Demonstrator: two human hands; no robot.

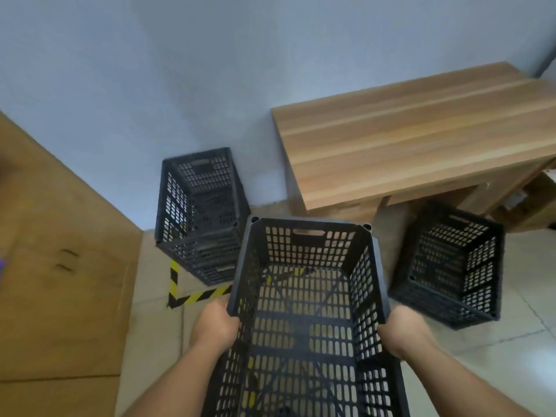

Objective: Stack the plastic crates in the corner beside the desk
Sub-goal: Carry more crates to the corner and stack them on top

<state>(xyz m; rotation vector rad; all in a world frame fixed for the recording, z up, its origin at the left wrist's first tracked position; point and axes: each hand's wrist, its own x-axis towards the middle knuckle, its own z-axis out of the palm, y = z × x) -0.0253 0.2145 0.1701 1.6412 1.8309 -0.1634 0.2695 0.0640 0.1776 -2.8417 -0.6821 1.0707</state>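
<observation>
Both hands, left hand [215, 325] and right hand [403, 329], clamped on black perforated held crate [304, 299]; lattice-walled corner crate [200, 212] left of wood-grain desk [415, 139].

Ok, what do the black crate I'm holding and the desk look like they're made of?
The black perforated crate looks like matte moulded plastic: uniform slotted walls, moulded handle cutout. The brown desk looks like wood or wood-grain laminate, with a satin sheen and striped grain; which one, I cannot tell.
</observation>
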